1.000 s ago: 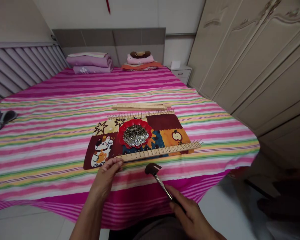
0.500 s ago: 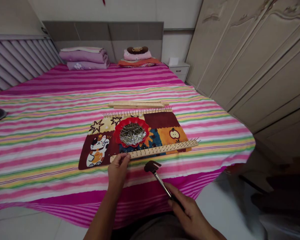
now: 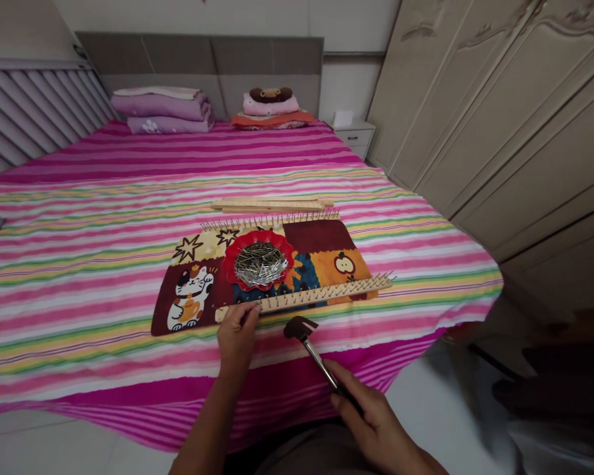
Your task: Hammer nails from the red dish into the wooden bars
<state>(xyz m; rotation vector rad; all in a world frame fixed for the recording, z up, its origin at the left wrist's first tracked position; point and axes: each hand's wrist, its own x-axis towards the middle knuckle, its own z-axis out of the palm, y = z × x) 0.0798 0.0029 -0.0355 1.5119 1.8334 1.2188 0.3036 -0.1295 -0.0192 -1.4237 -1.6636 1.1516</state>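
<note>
Pale wooden strip, studded with thin metal nails, lies slanting in lower centre of frame, across near edge of patchwork-print mat. Left hand touches strip near its left end, thumb and fingers narrow; whether they pinch nail, I cannot tell from here. Right hand, lower right of centre, has fingers closed around dark-headed claw hammer, its head near strip. Red scalloped bowl with loose silvery nails stands on mat, centre of frame.
</note>
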